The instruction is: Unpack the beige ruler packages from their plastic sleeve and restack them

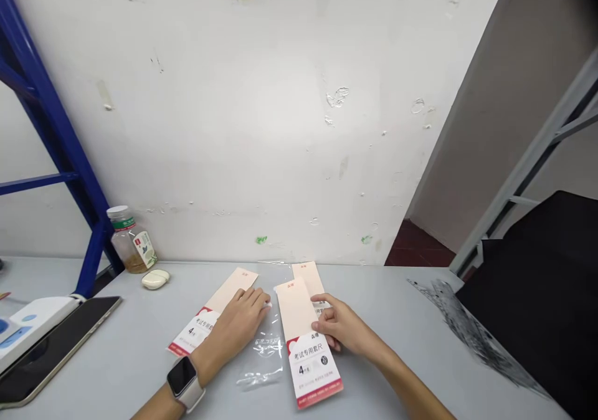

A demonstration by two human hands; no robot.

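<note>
Three pale cardboard sleeves with red lower bands and Chinese print for an exam ruler set lie on the desk. My right hand (343,326) has its thumb on the right edge of the front sleeve (311,351), fingers partly beneath. Its index finger reaches toward the rear sleeve (306,273), which the front one partly covers. My left hand (245,313), wearing a watch at the wrist, rests over the left sleeve (231,289). Its curled fingertips pinch the edge of a clear plastic bag (264,361), lying flat between the hands.
Left on the desk (374,370) are a jar (133,245), a cream oval case (156,279), a phone-like dark slab (51,357) and a white power strip (35,326). A blue frame (60,121) rises there. Black fabric (537,295) hangs at right.
</note>
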